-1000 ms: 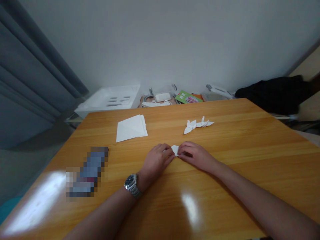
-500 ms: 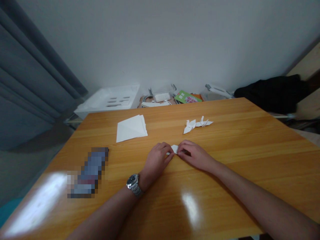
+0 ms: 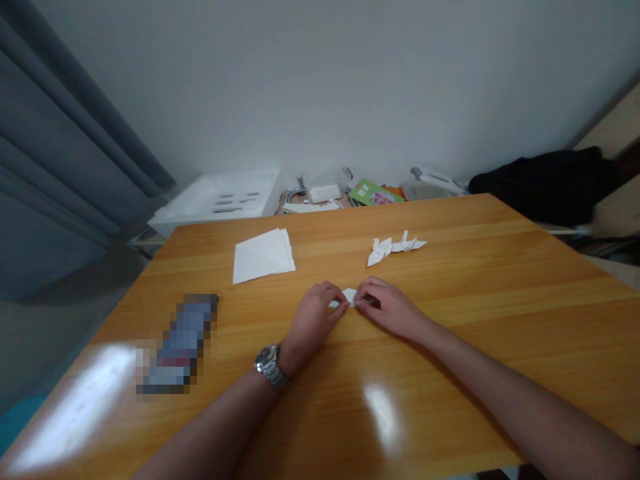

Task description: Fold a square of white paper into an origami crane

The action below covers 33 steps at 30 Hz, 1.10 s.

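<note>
Grey wall (image 3: 350, 87) and a grey curtain (image 3: 60, 133) back a glossy wooden table (image 3: 320, 427), and the small folded paper (image 3: 349, 296) near its middle serves here as the landmark. The left hand (image 3: 311, 313) comes to it from the left, thumb and fingertips closed on that side; the right hand (image 3: 393, 307) pinches the opposite side in the same way, its fingers curled. Gripping from both sides probably steadies so light a piece, and the closeness of the hands suits its smallness, though they hide much of its shape; whether it touches the wood I cannot tell. Both forearms lie low, likely for support, the left wearing a metal watch (image 3: 269, 365). Beyond the folded paper and to its left lie flat white sheets (image 3: 263, 257), loosely stacked, perhaps put there to be out of the hands' way yet within reach. Beyond it and to its right, two white paper birds (image 3: 380, 251) sit just beside each other, apart from the fingers, which may spare them a knock. Well left of it, and nearer the wearer, lies a dark, pixelated, phone-like object (image 3: 185, 340).
</note>
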Each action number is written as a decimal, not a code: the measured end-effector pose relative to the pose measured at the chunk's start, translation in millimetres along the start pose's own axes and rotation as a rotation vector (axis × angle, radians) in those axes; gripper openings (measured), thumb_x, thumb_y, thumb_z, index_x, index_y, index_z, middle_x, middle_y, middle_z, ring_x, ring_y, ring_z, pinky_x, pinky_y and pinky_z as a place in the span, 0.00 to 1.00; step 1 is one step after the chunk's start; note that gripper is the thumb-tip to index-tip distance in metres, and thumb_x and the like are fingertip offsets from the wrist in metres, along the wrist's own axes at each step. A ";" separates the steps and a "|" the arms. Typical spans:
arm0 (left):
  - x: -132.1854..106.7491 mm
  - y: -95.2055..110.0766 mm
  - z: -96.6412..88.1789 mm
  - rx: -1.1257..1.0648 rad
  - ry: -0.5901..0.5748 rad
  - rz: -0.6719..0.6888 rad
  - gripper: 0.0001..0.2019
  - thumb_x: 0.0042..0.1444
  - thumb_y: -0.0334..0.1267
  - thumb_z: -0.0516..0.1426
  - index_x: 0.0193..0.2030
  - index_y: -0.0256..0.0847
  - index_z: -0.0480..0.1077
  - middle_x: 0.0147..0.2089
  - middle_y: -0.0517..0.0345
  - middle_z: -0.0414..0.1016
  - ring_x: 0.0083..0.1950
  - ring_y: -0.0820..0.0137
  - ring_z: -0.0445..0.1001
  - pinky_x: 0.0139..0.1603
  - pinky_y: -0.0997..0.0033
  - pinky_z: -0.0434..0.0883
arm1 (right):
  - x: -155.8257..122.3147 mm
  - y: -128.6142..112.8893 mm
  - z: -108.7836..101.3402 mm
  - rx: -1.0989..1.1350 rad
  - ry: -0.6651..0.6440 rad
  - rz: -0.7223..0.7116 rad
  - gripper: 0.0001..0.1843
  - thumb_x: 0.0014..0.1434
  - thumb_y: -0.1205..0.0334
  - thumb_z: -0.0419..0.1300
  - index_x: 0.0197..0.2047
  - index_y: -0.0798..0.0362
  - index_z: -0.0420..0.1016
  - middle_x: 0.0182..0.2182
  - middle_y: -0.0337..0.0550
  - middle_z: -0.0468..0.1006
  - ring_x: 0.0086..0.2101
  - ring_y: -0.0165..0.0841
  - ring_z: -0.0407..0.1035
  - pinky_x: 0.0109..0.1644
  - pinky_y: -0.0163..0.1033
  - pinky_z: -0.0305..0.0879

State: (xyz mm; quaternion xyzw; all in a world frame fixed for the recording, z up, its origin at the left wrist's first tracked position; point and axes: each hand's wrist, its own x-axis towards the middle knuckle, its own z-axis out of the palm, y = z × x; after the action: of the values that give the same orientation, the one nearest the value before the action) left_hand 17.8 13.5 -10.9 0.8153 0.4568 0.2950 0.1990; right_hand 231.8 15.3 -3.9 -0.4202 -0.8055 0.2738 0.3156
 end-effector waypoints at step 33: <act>-0.7 -4.3 -1.4 0.013 0.005 0.028 0.04 0.63 0.34 0.60 0.40 0.43 0.78 0.44 0.54 0.78 0.47 0.64 0.76 0.49 0.64 0.73 | 1.9 14.2 6.5 0.000 0.005 -0.100 0.05 0.66 0.63 0.61 0.37 0.51 0.76 0.37 0.42 0.75 0.36 0.33 0.71 0.38 0.36 0.67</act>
State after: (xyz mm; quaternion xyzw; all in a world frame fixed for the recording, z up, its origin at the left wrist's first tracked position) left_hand 13.9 15.1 -12.6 0.8221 0.4476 0.2969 0.1887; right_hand 233.3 22.8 -17.6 -0.3799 -0.8248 0.2566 0.3309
